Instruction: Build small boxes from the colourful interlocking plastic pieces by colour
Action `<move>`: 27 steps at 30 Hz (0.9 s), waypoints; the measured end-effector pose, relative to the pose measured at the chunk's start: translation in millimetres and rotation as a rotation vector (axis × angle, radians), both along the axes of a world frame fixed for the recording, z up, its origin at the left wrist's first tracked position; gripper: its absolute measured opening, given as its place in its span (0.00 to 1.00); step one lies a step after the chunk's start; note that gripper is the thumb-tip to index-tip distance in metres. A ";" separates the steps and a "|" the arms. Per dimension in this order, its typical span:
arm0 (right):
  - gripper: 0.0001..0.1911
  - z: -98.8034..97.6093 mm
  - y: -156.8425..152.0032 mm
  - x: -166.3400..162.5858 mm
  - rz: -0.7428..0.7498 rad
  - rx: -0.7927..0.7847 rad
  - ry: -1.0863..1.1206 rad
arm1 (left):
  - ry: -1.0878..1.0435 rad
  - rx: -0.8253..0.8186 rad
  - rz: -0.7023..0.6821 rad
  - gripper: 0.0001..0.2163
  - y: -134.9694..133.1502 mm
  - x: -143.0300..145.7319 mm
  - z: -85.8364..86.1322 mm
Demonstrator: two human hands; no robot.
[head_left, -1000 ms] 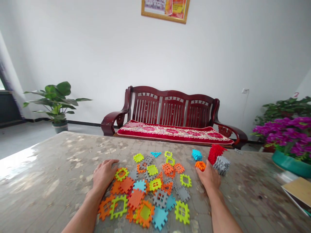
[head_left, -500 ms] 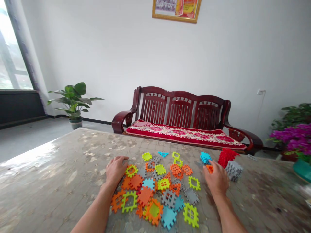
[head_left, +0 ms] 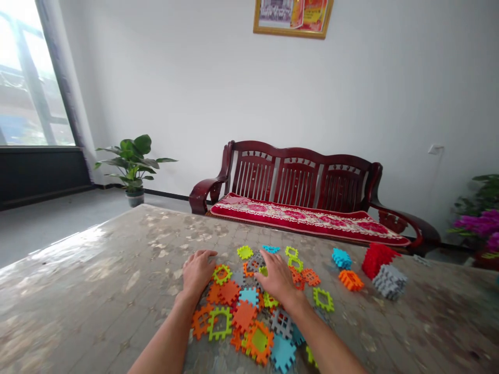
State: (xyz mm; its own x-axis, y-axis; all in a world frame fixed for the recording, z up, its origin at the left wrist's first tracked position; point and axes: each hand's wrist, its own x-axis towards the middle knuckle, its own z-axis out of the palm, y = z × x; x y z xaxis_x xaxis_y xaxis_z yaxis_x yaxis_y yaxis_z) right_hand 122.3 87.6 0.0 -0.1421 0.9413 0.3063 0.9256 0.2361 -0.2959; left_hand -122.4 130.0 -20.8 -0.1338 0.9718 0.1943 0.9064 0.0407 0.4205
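Note:
A loose heap of flat plastic interlocking tiles with notched edges covers the table in front of me, among them an orange tile (head_left: 245,316), a light-blue tile (head_left: 283,353) and a lime frame tile (head_left: 220,323). At the heap's left edge my left hand (head_left: 198,271) rests palm down, fingers stretched out and holding nothing. My right hand (head_left: 277,275) reaches over the upper middle, thumb and fingers apart near a grey window tile (head_left: 256,261); its palm hides some tiles. To the right stand an orange stack (head_left: 351,280), a blue stack (head_left: 341,258), a red stack (head_left: 377,259) and a grey stack (head_left: 390,282).
The table (head_left: 97,291) has a patterned, shiny cover. Behind its far edge stands a dark wooden bench (head_left: 296,179) with a red floral cushion (head_left: 288,212). A potted plant (head_left: 134,166) is on the floor at left, and purple flowers (head_left: 477,224) are at right.
My right hand has left the small orange stack and moved left over the heap. The orange stack now shows fully beside the blue one. My left hand stays by the heap; the view has shifted slightly.

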 end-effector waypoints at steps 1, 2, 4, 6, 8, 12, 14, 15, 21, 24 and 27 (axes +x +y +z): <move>0.32 -0.8 3.8 -2.9 -0.013 -0.025 -0.022 | -0.001 -0.004 0.001 0.18 -0.1 0.2 0.2; 0.33 -1.4 6.8 -5.0 -0.027 -0.048 -0.043 | -0.001 -0.006 0.004 0.18 0.0 0.3 0.3; 0.33 -2.2 10.5 -7.5 -0.047 -0.079 -0.085 | -0.001 -0.005 0.011 0.18 0.6 0.4 -0.1; 0.32 -2.5 11.5 -8.5 -0.054 -0.084 -0.122 | 0.000 0.000 0.014 0.18 1.6 0.2 -1.4; 0.30 -2.4 11.0 -7.8 -0.056 -0.073 -0.151 | -0.003 0.002 0.011 0.18 2.8 -0.4 -3.1; 0.29 1.5 7.8 -0.2 -0.173 -0.033 -0.169 | -0.012 0.008 0.005 0.18 3.9 -1.3 -5.2; 0.27 5.2 6.1 4.9 -0.252 -0.019 -0.180 | -0.013 0.019 0.003 0.17 3.4 -0.9 -4.8; 0.27 7.0 5.5 6.8 -0.271 -0.008 -0.184 | -0.013 0.025 0.004 0.17 3.1 -0.6 -4.4; 0.27 10.8 10.3 -3.9 0.011 -0.003 -0.144 | -0.025 0.015 0.007 0.18 2.7 0.0 -4.7; 0.28 11.4 17.1 -15.4 0.119 -0.091 -0.182 | -0.031 0.008 0.006 0.18 3.0 -0.5 -5.5; 0.25 14.6 23.6 -21.2 0.145 -0.151 -0.231 | -0.031 0.010 0.004 0.18 2.2 -0.4 -4.6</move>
